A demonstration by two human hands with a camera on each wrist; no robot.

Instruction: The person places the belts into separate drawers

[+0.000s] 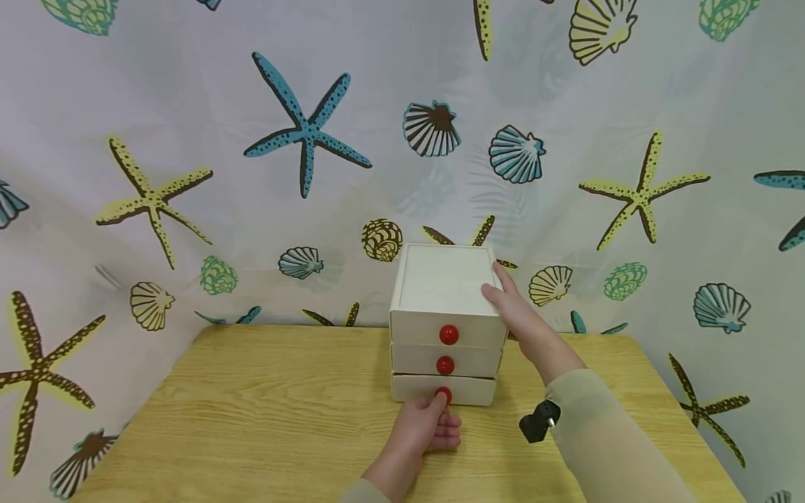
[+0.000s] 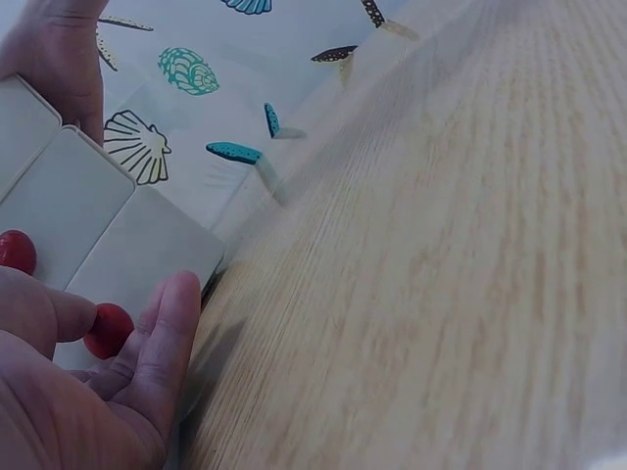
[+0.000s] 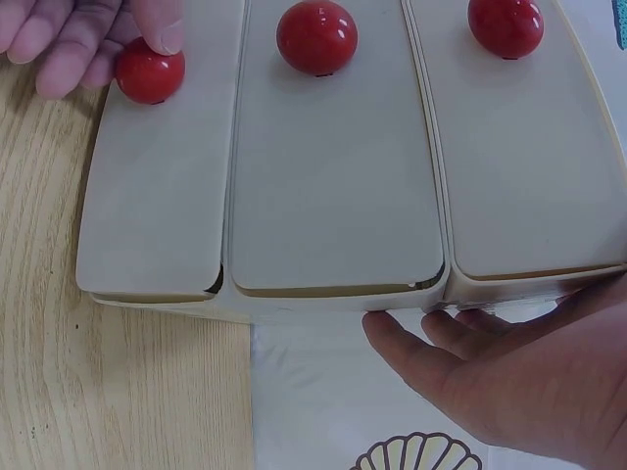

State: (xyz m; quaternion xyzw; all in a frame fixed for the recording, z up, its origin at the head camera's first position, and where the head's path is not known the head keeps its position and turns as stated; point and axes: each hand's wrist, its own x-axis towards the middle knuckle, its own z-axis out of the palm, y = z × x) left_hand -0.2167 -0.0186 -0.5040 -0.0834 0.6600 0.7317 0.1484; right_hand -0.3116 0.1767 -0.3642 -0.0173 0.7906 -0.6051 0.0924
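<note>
A small white chest of drawers [image 1: 448, 279] stands on the table, with three stacked drawers, each bearing a round red knob. My left hand [image 1: 416, 427] pinches the knob of the bottom drawer [image 1: 409, 386] between thumb and index finger. The left wrist view shows the thumb against that red knob [image 2: 109, 331], other fingers extended beneath. On the chest's right side, my right hand [image 1: 523, 313] rests with extended fingers on the side wall and the thumb near the top edge. The right wrist view shows these fingers [image 3: 407, 348] against the side. All three drawers look nearly flush.
The wooden table [image 1: 283, 405] extends to the left and in front of the chest. Behind it hangs a white curtain [image 1: 371, 188] printed with starfish and shells. A small black device [image 1: 536, 421] is attached at the right sleeve.
</note>
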